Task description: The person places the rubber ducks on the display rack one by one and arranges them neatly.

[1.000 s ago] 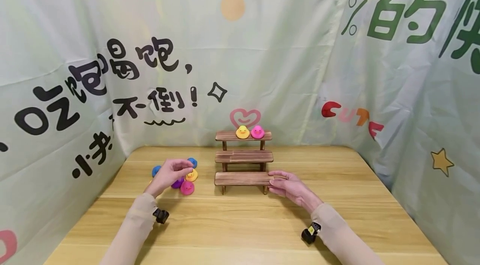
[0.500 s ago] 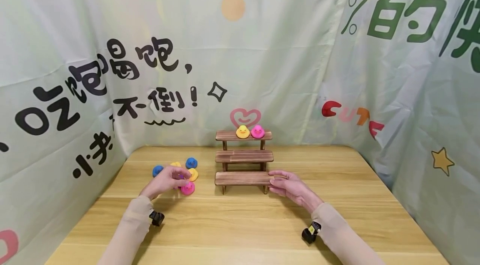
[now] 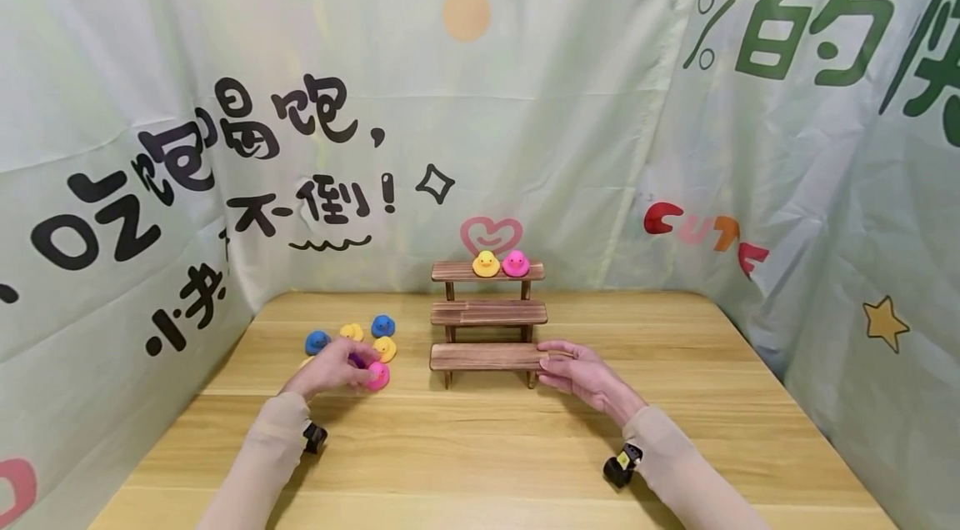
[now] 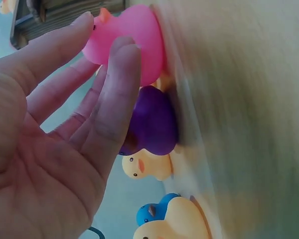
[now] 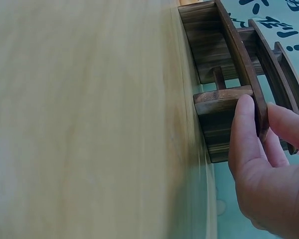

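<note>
In the head view my left hand (image 3: 336, 365) is at the duck group on the left, with thumb and fingers around a pink rubber duck (image 3: 377, 376). In the left wrist view the thumb lies across this pink duck (image 4: 144, 45) and a fingertip meets its head. A purple duck (image 4: 152, 122) sits right beside it, partly behind the thumb. My right hand (image 3: 588, 380) pinches the right end of the lowest step of a brown wooden three-step stand (image 3: 483, 357); in the right wrist view the thumb is below the board (image 5: 246, 69) and fingers are on its other side.
On the top step sit a yellow duck (image 3: 486, 264) and a pink duck (image 3: 516, 264). Loose blue ducks (image 3: 383, 325) and yellow ducks (image 3: 385, 348) lie around my left hand on the wooden table (image 3: 480, 455). A printed curtain (image 3: 570, 138) encloses the back and sides.
My left hand has come down and toward the front from above the yellow duck, and its thumb and fingers have closed around the front pink duck. The right hand stays on the stand.
</note>
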`<state>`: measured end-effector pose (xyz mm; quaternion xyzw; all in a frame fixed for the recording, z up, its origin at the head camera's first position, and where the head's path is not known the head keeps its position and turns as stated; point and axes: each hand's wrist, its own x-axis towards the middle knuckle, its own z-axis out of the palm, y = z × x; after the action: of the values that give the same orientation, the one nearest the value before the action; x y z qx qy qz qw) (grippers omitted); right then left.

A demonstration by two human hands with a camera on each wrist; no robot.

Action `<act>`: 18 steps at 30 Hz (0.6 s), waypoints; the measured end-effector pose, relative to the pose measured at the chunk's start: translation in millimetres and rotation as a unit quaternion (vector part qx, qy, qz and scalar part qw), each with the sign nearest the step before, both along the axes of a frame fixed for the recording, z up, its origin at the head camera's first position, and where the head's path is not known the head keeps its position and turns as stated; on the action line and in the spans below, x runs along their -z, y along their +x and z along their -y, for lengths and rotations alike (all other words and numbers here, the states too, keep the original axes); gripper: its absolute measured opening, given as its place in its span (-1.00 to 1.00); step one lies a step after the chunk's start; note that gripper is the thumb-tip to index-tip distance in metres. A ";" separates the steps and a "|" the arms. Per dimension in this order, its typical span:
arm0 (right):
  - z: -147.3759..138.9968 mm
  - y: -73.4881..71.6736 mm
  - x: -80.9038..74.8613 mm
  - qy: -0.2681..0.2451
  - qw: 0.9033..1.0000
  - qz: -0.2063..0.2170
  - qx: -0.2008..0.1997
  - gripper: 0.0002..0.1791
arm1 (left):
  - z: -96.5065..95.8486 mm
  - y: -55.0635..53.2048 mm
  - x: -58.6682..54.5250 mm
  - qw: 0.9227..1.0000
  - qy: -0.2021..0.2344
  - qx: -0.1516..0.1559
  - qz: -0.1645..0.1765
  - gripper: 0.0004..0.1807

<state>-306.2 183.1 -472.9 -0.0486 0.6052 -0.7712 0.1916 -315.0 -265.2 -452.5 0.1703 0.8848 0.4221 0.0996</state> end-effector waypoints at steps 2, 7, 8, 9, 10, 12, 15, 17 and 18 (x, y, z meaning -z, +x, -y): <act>-0.4 0.1 -0.1 0.000 1.000 0.000 0.000 -0.56 | -0.5 -1.1 1.4 1.000 -0.005 0.006 -0.006 -0.67; -0.3 0.4 -0.6 -0.001 1.000 0.001 0.000 -0.58 | -1.4 -2.3 1.4 1.000 -0.005 0.022 -0.008 -0.75; -0.3 0.4 -0.7 -0.002 1.000 0.001 0.000 -0.58 | -1.5 -2.3 1.0 1.000 -0.006 0.029 -0.009 -0.76; -0.2 0.5 -0.8 -0.002 1.000 0.001 0.000 -0.59 | -1.7 -2.3 0.6 0.999 -0.008 0.036 -0.012 -0.78; -0.2 0.5 -1.0 -0.002 1.000 0.002 0.000 -0.60 | -2.0 -2.2 0.1 0.999 -0.012 0.044 -0.014 -0.79; 0.0 0.6 -1.2 -0.001 1.000 0.001 -0.001 -0.60 | -2.5 -2.0 -0.5 0.998 -0.015 0.056 -0.017 -0.81; 0.1 0.7 -1.1 -0.001 1.000 0.001 -0.001 -0.61 | -3.0 -2.0 -0.3 0.997 -0.026 0.067 -0.028 -0.80; 0.2 0.6 -0.8 -0.001 1.000 0.001 -0.001 -0.60 | -3.3 -1.5 0.5 0.997 -0.030 0.070 -0.028 -0.78; 0.3 0.6 -0.6 -0.001 1.000 0.002 -0.001 -0.59 | -3.5 -1.2 1.0 0.997 -0.032 0.070 -0.025 -0.77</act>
<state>-305.6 182.8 -472.3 -0.0479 0.6044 -0.7714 0.1934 -316.2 -261.7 -453.4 0.2388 0.8860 0.3813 0.1122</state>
